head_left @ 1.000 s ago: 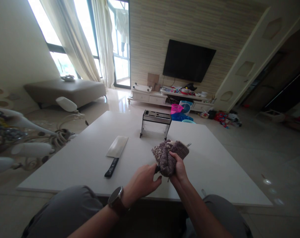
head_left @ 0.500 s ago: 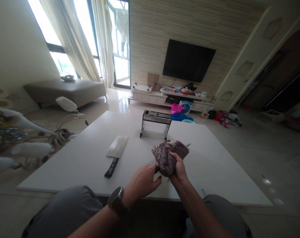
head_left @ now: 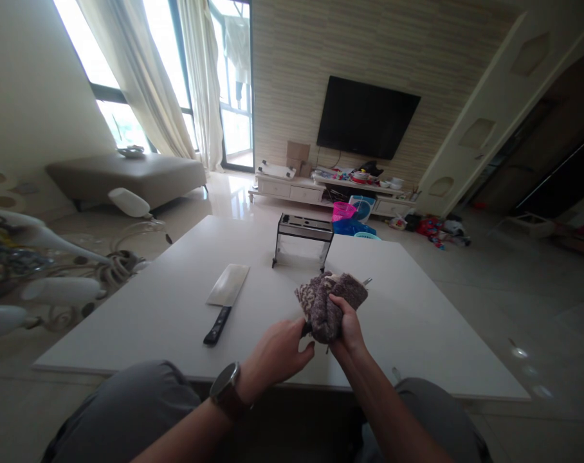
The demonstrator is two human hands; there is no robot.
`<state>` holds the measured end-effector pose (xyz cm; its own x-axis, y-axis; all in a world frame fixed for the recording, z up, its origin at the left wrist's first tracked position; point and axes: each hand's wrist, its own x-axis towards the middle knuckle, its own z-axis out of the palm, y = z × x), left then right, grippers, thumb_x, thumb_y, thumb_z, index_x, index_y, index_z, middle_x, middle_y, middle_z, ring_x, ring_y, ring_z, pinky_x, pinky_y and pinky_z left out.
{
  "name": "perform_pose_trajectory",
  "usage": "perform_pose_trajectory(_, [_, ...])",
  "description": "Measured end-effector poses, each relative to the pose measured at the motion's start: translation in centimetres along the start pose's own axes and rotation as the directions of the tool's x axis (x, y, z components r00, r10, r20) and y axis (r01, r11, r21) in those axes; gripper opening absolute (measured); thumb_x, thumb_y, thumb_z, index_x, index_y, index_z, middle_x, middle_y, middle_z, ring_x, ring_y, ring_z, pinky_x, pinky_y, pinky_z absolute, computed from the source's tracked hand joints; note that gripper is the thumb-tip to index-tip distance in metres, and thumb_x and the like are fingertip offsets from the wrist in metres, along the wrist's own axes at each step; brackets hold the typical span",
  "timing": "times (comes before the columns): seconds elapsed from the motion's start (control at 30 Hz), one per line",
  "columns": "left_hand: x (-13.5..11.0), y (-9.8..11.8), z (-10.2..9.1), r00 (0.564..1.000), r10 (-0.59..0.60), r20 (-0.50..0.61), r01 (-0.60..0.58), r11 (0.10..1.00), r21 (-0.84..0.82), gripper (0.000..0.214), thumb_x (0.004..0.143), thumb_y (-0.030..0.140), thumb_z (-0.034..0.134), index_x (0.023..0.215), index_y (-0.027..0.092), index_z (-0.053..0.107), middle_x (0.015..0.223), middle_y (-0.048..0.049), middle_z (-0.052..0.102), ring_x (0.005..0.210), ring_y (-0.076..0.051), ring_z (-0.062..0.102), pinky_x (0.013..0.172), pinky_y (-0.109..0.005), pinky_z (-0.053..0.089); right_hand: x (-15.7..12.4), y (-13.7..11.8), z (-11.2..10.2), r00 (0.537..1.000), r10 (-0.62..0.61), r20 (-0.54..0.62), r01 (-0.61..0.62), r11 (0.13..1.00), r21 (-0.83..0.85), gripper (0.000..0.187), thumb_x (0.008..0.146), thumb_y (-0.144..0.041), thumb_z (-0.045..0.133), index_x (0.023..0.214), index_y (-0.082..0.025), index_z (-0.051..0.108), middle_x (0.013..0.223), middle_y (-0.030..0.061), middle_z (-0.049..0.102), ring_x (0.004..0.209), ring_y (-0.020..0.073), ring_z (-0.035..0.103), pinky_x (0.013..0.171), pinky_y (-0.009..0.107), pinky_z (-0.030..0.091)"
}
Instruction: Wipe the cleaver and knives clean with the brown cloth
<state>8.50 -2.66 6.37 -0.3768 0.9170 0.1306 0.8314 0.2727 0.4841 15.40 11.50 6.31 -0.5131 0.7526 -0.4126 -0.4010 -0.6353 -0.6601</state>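
L hand (head_left: 278, 350) looks closed on a dark-handled tool (head_left: 306, 328), prob. a knife; R hand (head_left: 350, 329) clamps the brown cloth (head_left: 325, 315) folded round it, over the near part of the desk (head_left: 398, 315), w/ metal tip (head_left: 368, 281) poking out. Wiping seems under way; can't tell how far, cloth hides it. Cleaver (head_left: 230, 286) lies to the L, not in knife rack (head_left: 305, 225); unclear if wiped yet
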Motion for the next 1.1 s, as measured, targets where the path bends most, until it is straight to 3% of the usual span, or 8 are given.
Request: perform_pose_trajectory(1.1, [0.07,-0.05,0.19,1.000,-0.012,0.003,0.012,1.000,0.013,0.015,0.088,0.036,0.055,0.095,0.023,0.058,0.087,-0.0058,0.072,0.080,-0.025,0.067,0.065,-0.034,0.040,-0.06,-0.02,0.05,1.000,0.009,-0.016,-0.009,1.000,0.008,0.020,0.071,-0.015,0.071,0.091,-0.012,0.071,0.078,0.0047,0.078,0.065,0.0187,0.073,0.071,0.030,0.062])
